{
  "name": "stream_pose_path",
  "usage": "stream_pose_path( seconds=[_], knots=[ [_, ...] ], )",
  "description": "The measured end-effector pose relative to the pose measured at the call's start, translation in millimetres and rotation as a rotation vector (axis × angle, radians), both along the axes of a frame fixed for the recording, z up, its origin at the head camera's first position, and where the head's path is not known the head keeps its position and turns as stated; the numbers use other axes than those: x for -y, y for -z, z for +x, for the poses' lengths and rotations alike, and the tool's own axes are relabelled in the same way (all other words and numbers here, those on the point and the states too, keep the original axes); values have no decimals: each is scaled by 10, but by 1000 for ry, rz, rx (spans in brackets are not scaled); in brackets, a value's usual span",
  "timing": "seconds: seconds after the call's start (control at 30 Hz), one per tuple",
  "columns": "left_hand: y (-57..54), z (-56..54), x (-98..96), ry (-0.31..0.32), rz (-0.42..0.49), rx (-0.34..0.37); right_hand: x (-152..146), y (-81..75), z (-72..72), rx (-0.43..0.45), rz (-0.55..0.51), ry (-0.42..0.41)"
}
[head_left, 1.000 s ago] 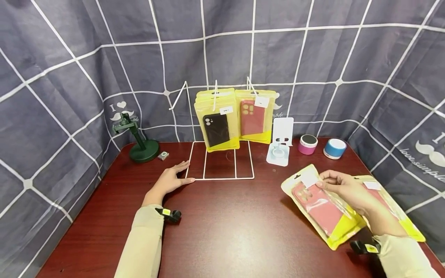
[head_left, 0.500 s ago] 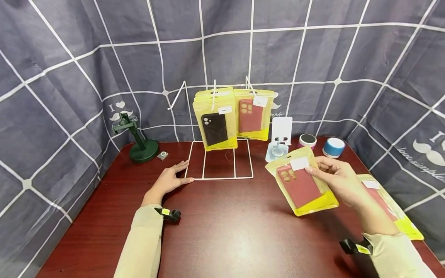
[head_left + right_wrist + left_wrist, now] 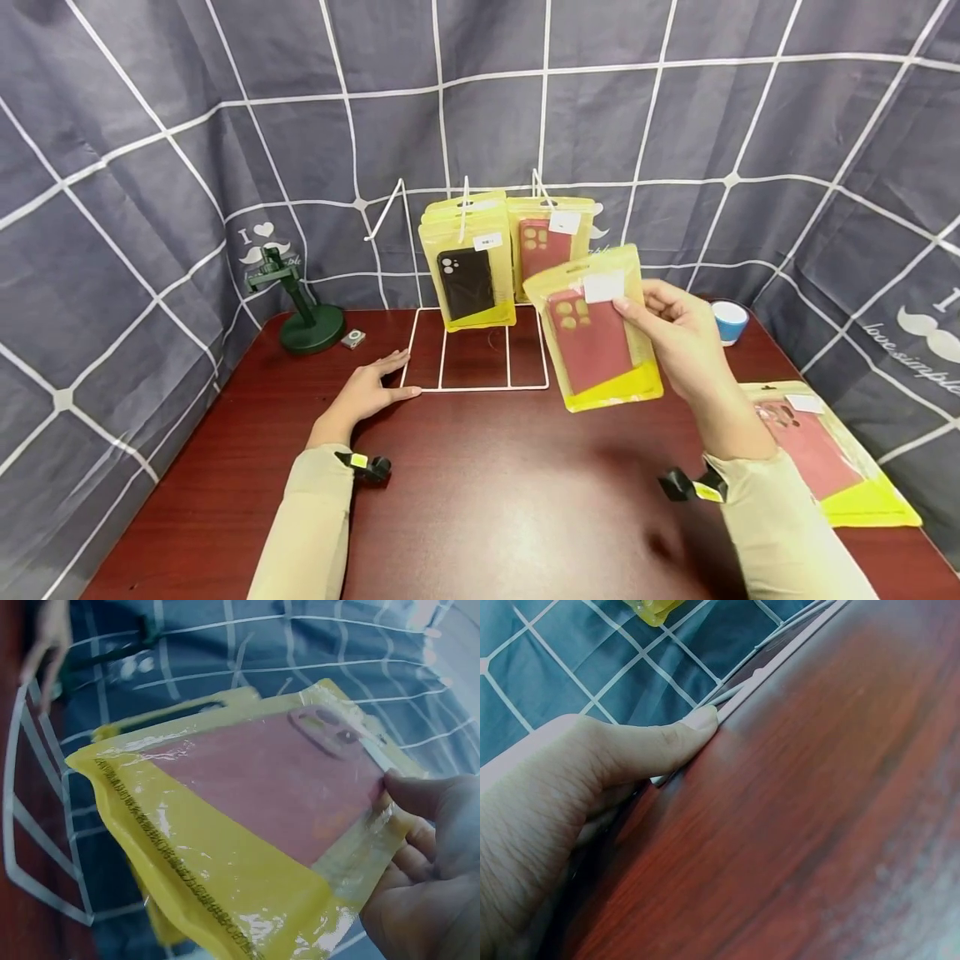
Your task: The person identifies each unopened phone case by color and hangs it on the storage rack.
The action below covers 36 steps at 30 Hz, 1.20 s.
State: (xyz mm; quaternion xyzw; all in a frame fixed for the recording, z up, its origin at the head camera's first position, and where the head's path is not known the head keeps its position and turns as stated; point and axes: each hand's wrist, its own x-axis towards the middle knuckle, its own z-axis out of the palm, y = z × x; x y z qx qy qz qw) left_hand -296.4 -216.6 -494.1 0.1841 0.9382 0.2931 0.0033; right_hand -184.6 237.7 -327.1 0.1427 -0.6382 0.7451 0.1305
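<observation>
My right hand [image 3: 678,333] pinches a yellow clear-front packet with a red phone case [image 3: 592,342] by its right edge, thumb over the white label. The packet is held up above the table, overlapping a hanging packet with a red case [image 3: 542,242] in the head view. My left hand [image 3: 367,390] lies with spread fingers at the left side of the white wire display rack [image 3: 480,388]. In the left wrist view the thumb [image 3: 660,746] presses on the rack's base wire. A packet with a black phone case [image 3: 467,283] hangs in front of others on the middle hook.
Another packet with a red phone case [image 3: 817,458] lies on the table at right. A blue speaker [image 3: 727,323] stands at the back right. A green stand [image 3: 307,325] and a small silver clip-on player [image 3: 354,338] are at back left. The rack's left hook [image 3: 386,208] sticks out bare.
My right hand has lifted the packet off the right side and carried it left and up toward the rack, now hiding the phone stand and the pink speaker. The left hand has stayed put.
</observation>
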Motion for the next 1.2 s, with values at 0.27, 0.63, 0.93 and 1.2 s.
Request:
stream_pose_path(
  seconds=[0.27,0.63,0.93,1.2],
  knots=[
    [11,-36,-42,11,2,-1,202,-91,-338,-29,-150,73],
    [25,-41,-13,10,-13,-6,318,-12,-684,-18,-144,183],
    [24,-18,1,-1,-12,8,425,71,-941,7,-152,219],
    [12,-33,14,-6,-12,2,500,67,-1100,-7,-169,256]
  ],
)
